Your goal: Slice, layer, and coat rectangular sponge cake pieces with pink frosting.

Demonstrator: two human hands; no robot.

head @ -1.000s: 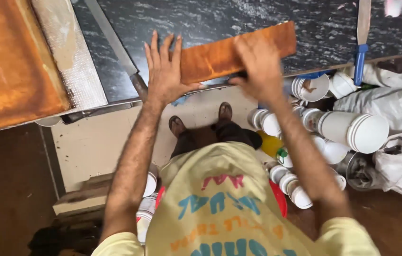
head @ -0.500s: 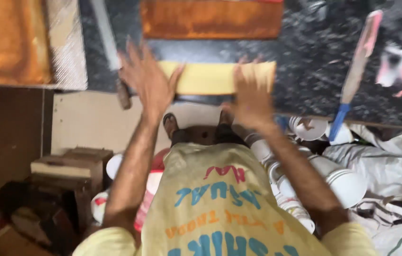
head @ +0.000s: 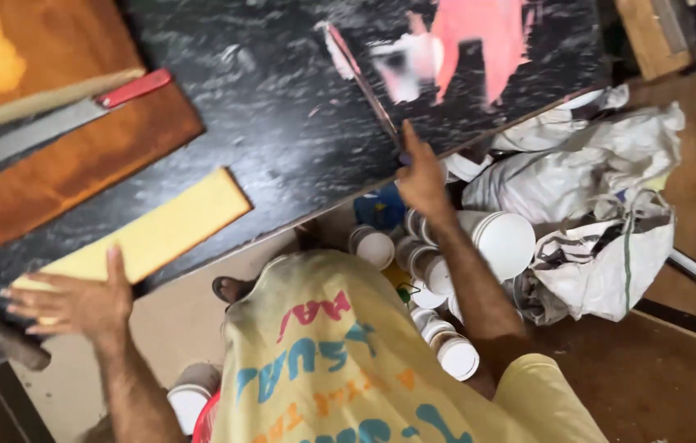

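A long pale yellow slab (head: 151, 234) lies flat on the black stone counter (head: 282, 139), near its front edge. My left hand (head: 73, 303) rests open with spread fingers on the slab's near left end. My right hand (head: 422, 176) is stretched out to the right and is closed around the handle end of a long thin flat tool (head: 364, 82) that lies slanted on the counter. A brown slab (head: 77, 164) lies just behind the yellow one.
A long knife with a red handle (head: 131, 89) lies across the brown slab. Another dark tool handle (head: 12, 344) sits by my left hand. Below the counter stand several white lidded tubs (head: 504, 238) and crumpled white sacks (head: 610, 205).
The slab, held in both hands before, now lies pale side up on the counter. My right hand has left it and reached right to the long tool. The view has swung right.
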